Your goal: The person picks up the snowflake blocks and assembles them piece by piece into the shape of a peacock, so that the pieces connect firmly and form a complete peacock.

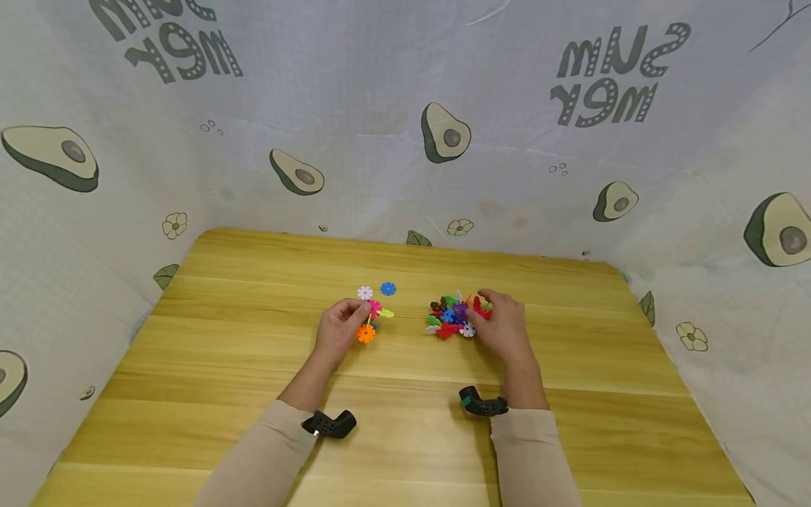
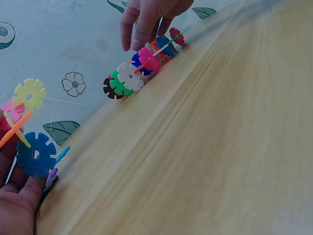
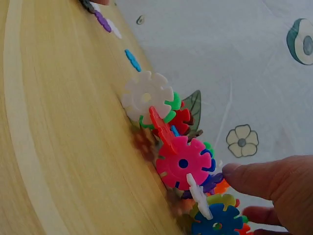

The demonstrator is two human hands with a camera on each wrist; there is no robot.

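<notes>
My left hand [image 1: 337, 329] pinches a small cluster of joined plastic snowflake discs. Pink [image 1: 374, 308], yellow [image 2: 30, 95], orange [image 1: 365, 334] and blue [image 2: 36, 154] discs show in it, slotted into one another at angles. Over a mixed pile of snowflake discs [image 1: 448, 317], my right hand [image 1: 507, 327] reaches down with its fingers spread apart. Its thumb tip is close to a purple disc [image 3: 210, 183]; whether they touch I cannot tell. A pink disc [image 3: 183, 162] and a white disc [image 3: 146, 98] stand nearer the camera in the right wrist view.
Beyond the left hand, a loose white disc [image 1: 365, 292] and a loose blue disc [image 1: 388, 289] lie on the wooden table [image 1: 405, 436]. A printed cloth [image 1: 367, 91] hangs behind the table and along its sides. Each wrist wears a black camera mount [image 1: 329, 424].
</notes>
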